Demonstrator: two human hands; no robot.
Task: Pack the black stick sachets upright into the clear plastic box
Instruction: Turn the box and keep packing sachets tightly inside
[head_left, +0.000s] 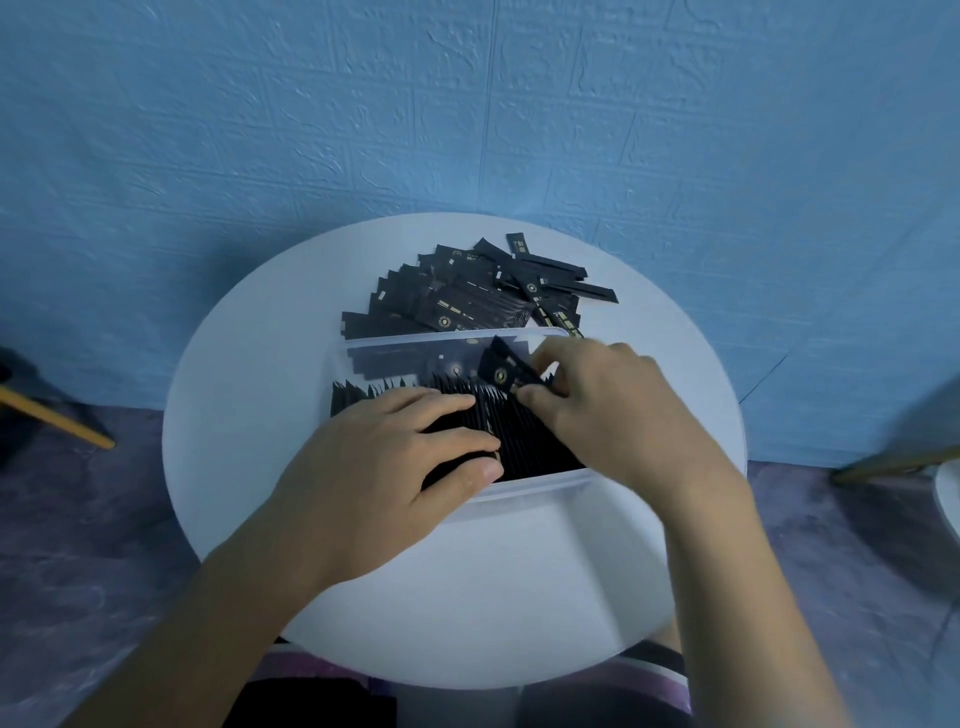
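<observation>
Left hand (395, 467) flat on packed sachets (522, 447), hiding many; right hand (608, 410) pinches one sachet (505, 371)

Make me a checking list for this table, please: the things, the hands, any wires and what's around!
Surface: round white table.
Job's things: clear plastic box holds a row of upright black stick sachets; loose pile lies behind it.
Clutter: nothing seen.
Grippers: left hand presses on the upright row; right hand pinches one sachet over the box.
Cables: nothing seen.
Surroundings: blue textured wall, purple floor, wooden leg at left.
</observation>
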